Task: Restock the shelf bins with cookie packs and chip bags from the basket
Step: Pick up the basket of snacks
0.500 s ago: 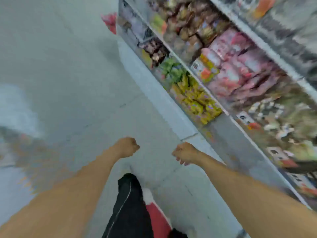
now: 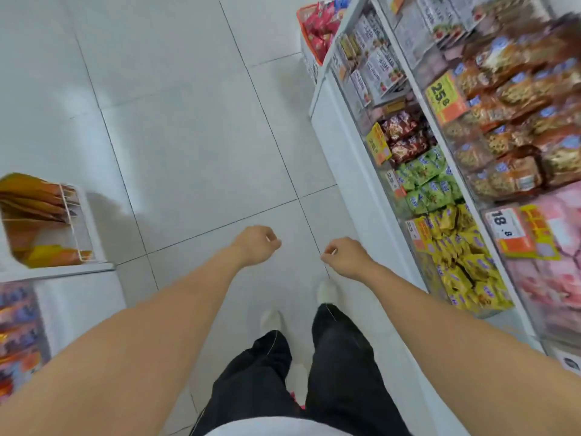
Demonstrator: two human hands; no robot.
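Meanwhile, left hand (image 2: 256, 245) and right hand (image 2: 344, 258) are curled, nothing held | basket (image 2: 309, 62) stands ahead | packs judged light, crushable, best pinched at edge seams.

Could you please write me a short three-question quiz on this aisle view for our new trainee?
1. True or false: the person's left hand and right hand both hold packs.
2. Which packs fill the clear shelf bin nearest the right hand? A) yellow foil snack packs B) green snack packs C) dark red-brown snack packs
3. Fill in: the orange-rimmed white plastic basket of red packs stands on the ____ at the shelf's far end.

Key: 1 false, both hands are curled and hold nothing; 2 A; 3 floor.
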